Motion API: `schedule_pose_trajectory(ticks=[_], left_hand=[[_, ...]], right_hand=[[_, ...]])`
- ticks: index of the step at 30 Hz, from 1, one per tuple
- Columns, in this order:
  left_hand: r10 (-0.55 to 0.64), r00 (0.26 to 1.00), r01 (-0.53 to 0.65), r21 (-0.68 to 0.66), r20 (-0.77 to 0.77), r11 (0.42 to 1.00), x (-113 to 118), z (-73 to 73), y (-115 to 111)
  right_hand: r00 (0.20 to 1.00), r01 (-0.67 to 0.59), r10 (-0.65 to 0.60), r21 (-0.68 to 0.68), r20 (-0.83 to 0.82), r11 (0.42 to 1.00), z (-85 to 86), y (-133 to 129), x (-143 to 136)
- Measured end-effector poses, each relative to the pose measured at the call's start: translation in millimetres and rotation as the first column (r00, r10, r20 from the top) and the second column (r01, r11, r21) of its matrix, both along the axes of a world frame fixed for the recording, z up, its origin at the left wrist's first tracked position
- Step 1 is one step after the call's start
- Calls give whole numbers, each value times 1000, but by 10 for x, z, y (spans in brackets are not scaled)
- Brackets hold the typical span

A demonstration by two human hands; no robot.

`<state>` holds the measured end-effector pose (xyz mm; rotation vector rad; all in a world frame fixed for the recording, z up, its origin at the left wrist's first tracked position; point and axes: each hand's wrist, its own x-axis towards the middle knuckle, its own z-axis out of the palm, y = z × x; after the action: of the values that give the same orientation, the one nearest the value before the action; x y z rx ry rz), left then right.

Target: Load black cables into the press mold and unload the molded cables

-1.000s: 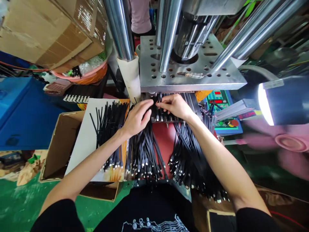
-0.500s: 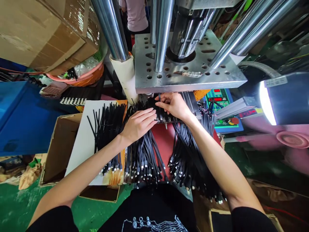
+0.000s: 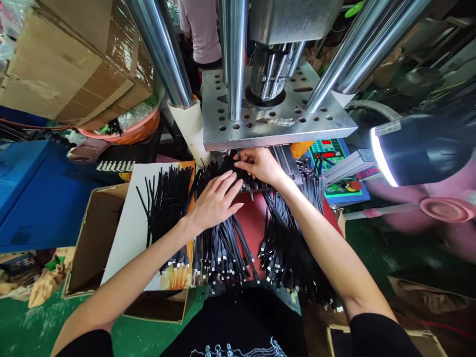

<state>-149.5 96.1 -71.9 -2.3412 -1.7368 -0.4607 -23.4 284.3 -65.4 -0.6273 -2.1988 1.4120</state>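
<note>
My right hand (image 3: 260,166) is at the dark metal mould (image 3: 256,187) under the press plate. Its thumb and index finger pinch the end of a black cable, mostly hidden by the fingers. My left hand (image 3: 211,201) is palm down just left of the mould, fingers stretched and thumb apart, above a bundle of black USB cables (image 3: 223,248). Whether its fingertips touch the cables or the mould edge I cannot tell. More black cables (image 3: 286,248) hang from the mould's right side, their metal plugs toward me.
The steel press plate (image 3: 316,126), with a utility knife (image 3: 277,121) on it, hangs over my hands. More cables (image 3: 171,193) lie on a white board (image 3: 128,213) at left. At right stand a control panel (image 3: 334,168), a lamp (image 3: 420,148) and a pink fan (image 3: 446,208). A person (image 3: 204,29) stands behind.
My left hand's fingers have spread, with the thumb now apart from them, and it has drawn slightly back from the mould. My right hand keeps its pinch there. The whole view has shifted slightly.
</note>
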Motion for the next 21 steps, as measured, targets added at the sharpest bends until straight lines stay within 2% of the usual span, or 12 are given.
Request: schedule_pose_trajectory(ticks=[3, 5, 6, 8, 9, 11, 13, 15, 17, 21], left_hand=[[119, 989, -123, -47, -82, 991, 197, 12, -24], [199, 971, -211, -84, -135, 974, 319, 14, -42], [226, 961, -245, -108, -157, 964, 360, 22, -47], [243, 955, -270, -158, -171, 950, 387, 62, -34], [235, 959, -263, -184, -160, 947, 369, 95, -10], [217, 969, -239, -224, -119, 945, 282, 180, 81], [217, 973, -231, -238, -84, 943, 154, 267, 222], [224, 972, -236, -237, -76, 942, 20, 324, 391], [232, 969, -246, -239, -84, 939, -103, 337, 568], [239, 969, -245, -192, -59, 950, -337, 247, 951]], right_hand=[[993, 103, -106, 63, 53, 993, 42, -70, 4], [978, 182, -198, 185, 71, 966, 79, -168, 90], [974, 180, -212, 282, 84, 942, 98, -229, 156], [968, 85, -190, 500, 163, 862, 130, -355, 299], [955, 9, -182, 586, 236, 810, 142, -410, 355], [891, -108, -232, 677, 391, 728, 157, -477, 395], [823, -133, -329, 721, 463, 680, 163, -474, 325], [795, -116, -395, 754, 461, 647, 162, -409, 178], [790, -108, -412, 763, 455, 637, 160, -301, 8], [771, -147, -379, 722, 512, 676, 179, -11, -315]])
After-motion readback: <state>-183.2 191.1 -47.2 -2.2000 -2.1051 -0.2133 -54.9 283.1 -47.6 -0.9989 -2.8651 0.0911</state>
